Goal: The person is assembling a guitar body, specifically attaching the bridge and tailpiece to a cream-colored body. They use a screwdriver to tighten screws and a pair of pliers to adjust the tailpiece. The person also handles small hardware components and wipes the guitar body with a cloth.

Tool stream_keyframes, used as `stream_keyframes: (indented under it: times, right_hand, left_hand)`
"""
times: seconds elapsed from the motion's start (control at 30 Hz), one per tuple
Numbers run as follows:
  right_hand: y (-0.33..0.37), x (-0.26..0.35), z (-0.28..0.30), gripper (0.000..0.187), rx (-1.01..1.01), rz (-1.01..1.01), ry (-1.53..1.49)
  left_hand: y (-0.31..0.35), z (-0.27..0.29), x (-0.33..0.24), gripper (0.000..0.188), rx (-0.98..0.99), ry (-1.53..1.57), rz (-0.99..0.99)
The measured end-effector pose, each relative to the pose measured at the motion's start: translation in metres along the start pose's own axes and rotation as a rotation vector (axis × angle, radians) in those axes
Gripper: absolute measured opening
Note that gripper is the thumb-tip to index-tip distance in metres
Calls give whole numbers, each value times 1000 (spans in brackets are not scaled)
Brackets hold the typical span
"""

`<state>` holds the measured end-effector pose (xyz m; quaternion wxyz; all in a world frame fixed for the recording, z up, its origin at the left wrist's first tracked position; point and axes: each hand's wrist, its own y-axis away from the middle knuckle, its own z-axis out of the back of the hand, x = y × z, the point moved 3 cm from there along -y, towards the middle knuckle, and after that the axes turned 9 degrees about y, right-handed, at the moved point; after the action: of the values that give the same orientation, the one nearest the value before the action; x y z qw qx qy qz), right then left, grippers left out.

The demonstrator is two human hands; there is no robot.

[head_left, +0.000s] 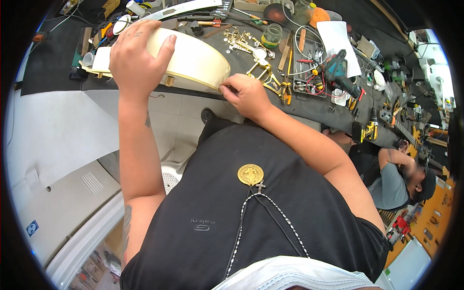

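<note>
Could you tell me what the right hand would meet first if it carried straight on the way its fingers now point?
The right hand points left at the cream drum shell; its fingers already seem to touch the shell's gold-trimmed lower edge, so it would meet that at once. Depth is unclear.

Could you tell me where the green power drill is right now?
In the head view, the green power drill lies on the bench's right side, beside the white sheet.
</note>
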<state>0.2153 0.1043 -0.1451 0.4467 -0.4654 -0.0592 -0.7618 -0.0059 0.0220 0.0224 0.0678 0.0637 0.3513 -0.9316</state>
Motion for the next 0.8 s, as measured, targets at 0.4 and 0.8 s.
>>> stream_keyframes:
  times: [0.4,0.8]
  right_hand:
    - [5,0,7,9,-7,-67,-46]
    - [11,16,5,17,-51,-246,29]
  left_hand:
    - [2,-4,9,37,-39,15,14]
    - [-3,-4,11,37,-83,48,-26]
